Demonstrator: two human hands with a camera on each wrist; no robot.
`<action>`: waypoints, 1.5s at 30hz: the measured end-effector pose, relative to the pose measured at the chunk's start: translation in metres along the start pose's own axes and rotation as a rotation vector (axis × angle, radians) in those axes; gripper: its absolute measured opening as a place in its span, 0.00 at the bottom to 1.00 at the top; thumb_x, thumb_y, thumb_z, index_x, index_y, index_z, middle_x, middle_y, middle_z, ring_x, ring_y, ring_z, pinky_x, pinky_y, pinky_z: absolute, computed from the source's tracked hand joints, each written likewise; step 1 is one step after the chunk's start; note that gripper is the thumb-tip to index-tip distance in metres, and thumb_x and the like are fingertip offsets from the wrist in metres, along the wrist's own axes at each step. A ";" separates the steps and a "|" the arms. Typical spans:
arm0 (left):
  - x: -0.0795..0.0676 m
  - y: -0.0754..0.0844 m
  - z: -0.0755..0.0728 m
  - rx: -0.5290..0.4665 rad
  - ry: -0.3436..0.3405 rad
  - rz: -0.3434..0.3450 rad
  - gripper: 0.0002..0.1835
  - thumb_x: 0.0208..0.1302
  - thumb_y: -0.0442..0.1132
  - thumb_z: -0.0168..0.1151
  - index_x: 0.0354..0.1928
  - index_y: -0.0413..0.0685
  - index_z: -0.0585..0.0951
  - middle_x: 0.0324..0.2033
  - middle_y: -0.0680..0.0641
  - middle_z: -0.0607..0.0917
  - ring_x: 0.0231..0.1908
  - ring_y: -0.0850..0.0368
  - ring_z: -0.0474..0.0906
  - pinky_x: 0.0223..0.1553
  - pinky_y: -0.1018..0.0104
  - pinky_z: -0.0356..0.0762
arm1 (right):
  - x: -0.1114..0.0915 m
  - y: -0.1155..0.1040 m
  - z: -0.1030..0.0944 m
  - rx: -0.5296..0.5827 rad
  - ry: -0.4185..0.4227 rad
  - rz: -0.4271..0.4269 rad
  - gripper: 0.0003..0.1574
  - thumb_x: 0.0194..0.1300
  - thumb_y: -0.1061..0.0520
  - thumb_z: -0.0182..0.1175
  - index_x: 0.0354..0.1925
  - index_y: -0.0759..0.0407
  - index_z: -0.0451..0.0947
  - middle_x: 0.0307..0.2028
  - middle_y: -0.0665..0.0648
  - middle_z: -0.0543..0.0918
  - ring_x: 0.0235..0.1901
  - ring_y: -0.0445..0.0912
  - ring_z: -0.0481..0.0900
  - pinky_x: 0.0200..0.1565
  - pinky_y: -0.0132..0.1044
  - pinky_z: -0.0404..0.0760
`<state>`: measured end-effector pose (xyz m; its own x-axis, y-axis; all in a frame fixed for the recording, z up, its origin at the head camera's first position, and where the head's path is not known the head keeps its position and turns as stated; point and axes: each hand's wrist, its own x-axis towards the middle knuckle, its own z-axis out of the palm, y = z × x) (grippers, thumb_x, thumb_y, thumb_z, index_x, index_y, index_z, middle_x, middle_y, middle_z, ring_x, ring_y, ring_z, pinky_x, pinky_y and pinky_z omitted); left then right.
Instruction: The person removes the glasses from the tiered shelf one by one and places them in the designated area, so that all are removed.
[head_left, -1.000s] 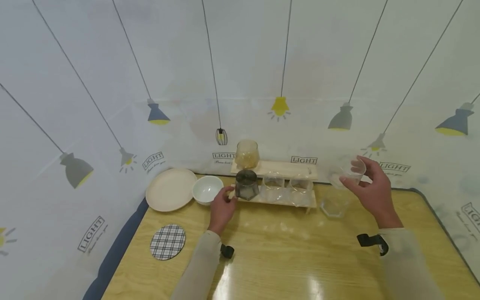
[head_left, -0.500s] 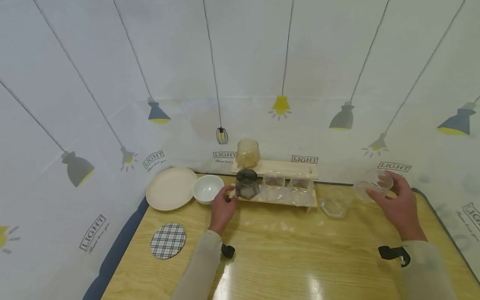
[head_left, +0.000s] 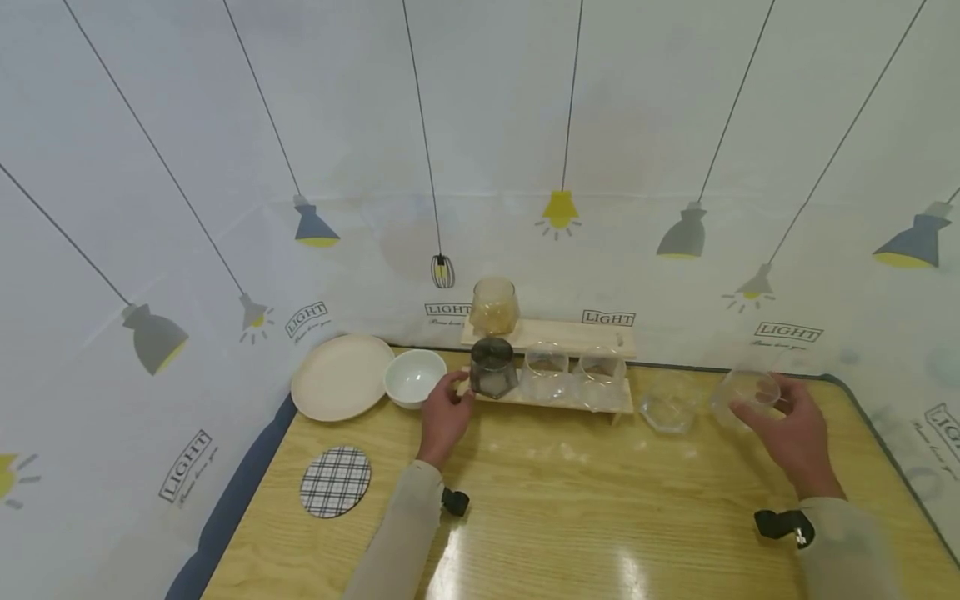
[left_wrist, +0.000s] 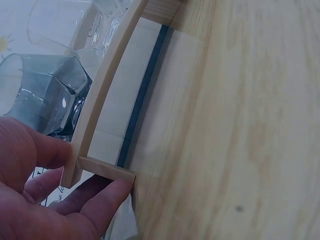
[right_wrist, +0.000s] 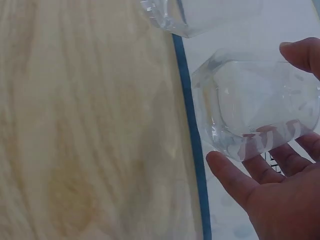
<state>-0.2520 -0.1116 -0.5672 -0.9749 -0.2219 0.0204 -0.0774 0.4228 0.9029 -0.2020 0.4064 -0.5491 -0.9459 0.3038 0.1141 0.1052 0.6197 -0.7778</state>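
Observation:
My left hand (head_left: pixel 446 421) grips the left end of a two-tier wooden rack (head_left: pixel 573 337). In the left wrist view its thumb touches the end of the lower board (left_wrist: pixel 107 82), and a fingertip rests at the short leg (left_wrist: pixel 107 169). A smoky grey glass (head_left: pixel 492 369) stands on the lower tier beside that hand, followed by two clear glasses (head_left: pixel 546 372). On the upper tier sits an amber glass (head_left: pixel 495 307). My right hand (head_left: pixel 797 437) holds a clear faceted glass (right_wrist: pixel 250 100) near the table's back right, thumb on one side and fingers on the other.
Another clear glass (head_left: pixel 669 406) stands on the wooden table (head_left: pixel 570 517) between the rack and my right hand. To the left are a beige plate (head_left: pixel 341 379), a white bowl (head_left: pixel 415 379) and a checked round coaster (head_left: pixel 336 483). A printed backdrop (head_left: pixel 480 125) rises behind.
My right hand has carried the clear glass to the right, past the standing glass, and then lowered it toward the table while turning it more upright. My left hand stays at the rack.

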 end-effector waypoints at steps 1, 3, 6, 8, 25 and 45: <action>0.000 0.000 0.000 -0.003 0.000 -0.001 0.17 0.72 0.41 0.66 0.61 0.55 0.84 0.51 0.44 0.89 0.48 0.49 0.84 0.44 0.54 0.81 | 0.000 0.002 0.002 -0.006 0.000 0.002 0.52 0.66 0.36 0.72 0.76 0.55 0.64 0.59 0.44 0.74 0.50 0.25 0.65 0.41 0.24 0.72; 0.000 0.000 -0.001 -0.012 -0.001 -0.007 0.18 0.72 0.42 0.66 0.62 0.56 0.84 0.52 0.44 0.89 0.49 0.48 0.84 0.46 0.53 0.82 | -0.002 0.004 0.006 -0.017 -0.001 0.007 0.52 0.66 0.35 0.72 0.75 0.58 0.65 0.61 0.50 0.74 0.52 0.30 0.67 0.41 0.25 0.72; 0.000 -0.001 -0.001 -0.013 -0.004 -0.007 0.18 0.72 0.42 0.66 0.62 0.55 0.84 0.53 0.44 0.89 0.50 0.48 0.83 0.46 0.53 0.82 | -0.005 0.005 0.011 -0.026 -0.009 0.038 0.54 0.65 0.34 0.72 0.75 0.60 0.63 0.65 0.60 0.73 0.55 0.43 0.70 0.42 0.29 0.71; 0.000 -0.002 -0.001 -0.013 -0.003 -0.006 0.18 0.71 0.42 0.66 0.62 0.56 0.84 0.52 0.44 0.89 0.49 0.49 0.83 0.45 0.54 0.81 | -0.008 0.005 0.014 -0.026 -0.014 0.066 0.57 0.65 0.33 0.72 0.75 0.61 0.61 0.66 0.63 0.71 0.58 0.51 0.70 0.42 0.31 0.70; 0.000 -0.005 0.001 -0.007 0.004 0.016 0.18 0.71 0.41 0.67 0.61 0.56 0.84 0.47 0.43 0.90 0.45 0.50 0.83 0.42 0.58 0.79 | -0.013 0.004 0.014 -0.021 -0.035 0.115 0.61 0.65 0.31 0.71 0.75 0.65 0.55 0.71 0.70 0.67 0.66 0.66 0.68 0.46 0.41 0.70; 0.001 -0.003 0.000 -0.009 -0.002 0.006 0.18 0.72 0.42 0.67 0.62 0.57 0.84 0.54 0.42 0.89 0.52 0.46 0.84 0.50 0.49 0.83 | -0.003 -0.057 -0.001 0.035 0.084 -0.050 0.51 0.66 0.39 0.74 0.75 0.58 0.62 0.62 0.43 0.72 0.61 0.36 0.69 0.74 0.48 0.70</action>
<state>-0.2528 -0.1132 -0.5693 -0.9758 -0.2173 0.0248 -0.0696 0.4162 0.9066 -0.2051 0.3715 -0.5046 -0.9204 0.3335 0.2038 0.0463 0.6108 -0.7905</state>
